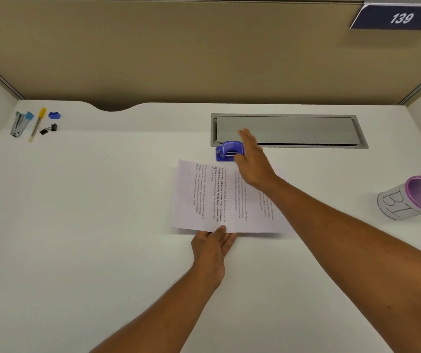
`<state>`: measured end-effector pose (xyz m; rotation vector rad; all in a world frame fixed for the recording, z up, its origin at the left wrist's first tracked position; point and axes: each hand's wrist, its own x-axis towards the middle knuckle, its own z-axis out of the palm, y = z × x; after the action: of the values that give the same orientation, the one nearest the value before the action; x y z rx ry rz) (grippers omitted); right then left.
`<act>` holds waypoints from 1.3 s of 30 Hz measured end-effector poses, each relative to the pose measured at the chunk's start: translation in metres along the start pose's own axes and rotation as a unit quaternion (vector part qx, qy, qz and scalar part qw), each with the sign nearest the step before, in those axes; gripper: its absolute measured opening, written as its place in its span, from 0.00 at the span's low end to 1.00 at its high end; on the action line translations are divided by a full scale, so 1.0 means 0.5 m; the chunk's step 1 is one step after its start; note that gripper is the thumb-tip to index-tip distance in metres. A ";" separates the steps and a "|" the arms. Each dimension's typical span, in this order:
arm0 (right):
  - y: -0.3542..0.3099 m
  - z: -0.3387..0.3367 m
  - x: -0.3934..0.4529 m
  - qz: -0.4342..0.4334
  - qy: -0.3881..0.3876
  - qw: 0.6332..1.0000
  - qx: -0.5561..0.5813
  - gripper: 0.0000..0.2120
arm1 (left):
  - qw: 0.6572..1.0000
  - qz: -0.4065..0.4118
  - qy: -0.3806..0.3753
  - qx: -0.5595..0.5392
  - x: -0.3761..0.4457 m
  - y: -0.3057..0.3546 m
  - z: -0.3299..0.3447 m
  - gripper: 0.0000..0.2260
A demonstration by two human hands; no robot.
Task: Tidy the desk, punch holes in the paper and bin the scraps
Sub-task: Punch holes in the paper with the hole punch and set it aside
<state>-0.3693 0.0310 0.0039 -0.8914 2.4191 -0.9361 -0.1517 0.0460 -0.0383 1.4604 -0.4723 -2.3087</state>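
The right hand (pixel 251 159) hovers flat, fingers spread, over the blue hole punch (pixel 229 151), gripping nothing. The left hand (pixel 213 244) pinches the near edge of the printed paper (pixel 219 197), which lies just nearer than the punch. No holes show; punching and binning seem undone. The labelled bin (pixel 412 198) stands well right of the punch, with clear desk (pixel 102 225) between.

Bright even overhead light, soft faint shadows, wide-angle bending at edges, slight overall softness.
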 end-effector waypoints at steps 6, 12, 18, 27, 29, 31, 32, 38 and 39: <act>0.052 -0.033 -0.163 0.102 0.136 0.984 0.059 0.27 | 1.000 -0.003 -0.008 0.001 -0.040 0.005 -0.083 0.15; 0.082 -0.029 -0.390 0.317 0.107 0.890 0.310 0.34 | 1.000 0.004 -0.017 0.004 -0.076 0.007 -0.160 0.15; 0.081 -0.003 -0.483 0.305 -0.005 0.860 0.409 0.19 | 0.999 0.018 -0.045 0.018 -0.118 -0.001 -0.230 0.15; 0.095 0.003 -0.478 0.243 -0.030 0.865 0.438 0.14 | 0.988 0.008 -0.141 0.055 -0.145 0.024 -0.278 0.22; 0.102 -0.002 -0.475 0.233 -0.016 0.867 0.441 0.14 | 0.986 0.007 -0.151 0.069 -0.134 0.055 -0.284 0.24; 0.112 -0.013 -0.473 0.224 -0.002 0.866 0.447 0.14 | 0.988 0.004 -0.140 0.064 -0.110 0.102 -0.290 0.23; 0.118 -0.020 -0.471 0.217 0.001 0.867 0.449 0.15 | 0.989 0.002 -0.137 0.062 -0.094 0.130 -0.293 0.22; 0.138 -0.070 -0.461 0.179 0.001 0.879 0.442 0.16 | 0.939 0.046 -0.186 0.286 -0.039 0.274 -0.252 0.12; 0.139 -0.078 -0.459 0.173 0.002 0.882 0.439 0.16 | 0.919 0.061 -0.202 0.333 -0.037 0.287 -0.238 0.12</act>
<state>-0.2552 0.2451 0.0120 -0.1117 1.7211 -1.6440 -0.0180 -0.0810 -0.0054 1.1273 -1.5444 -2.4622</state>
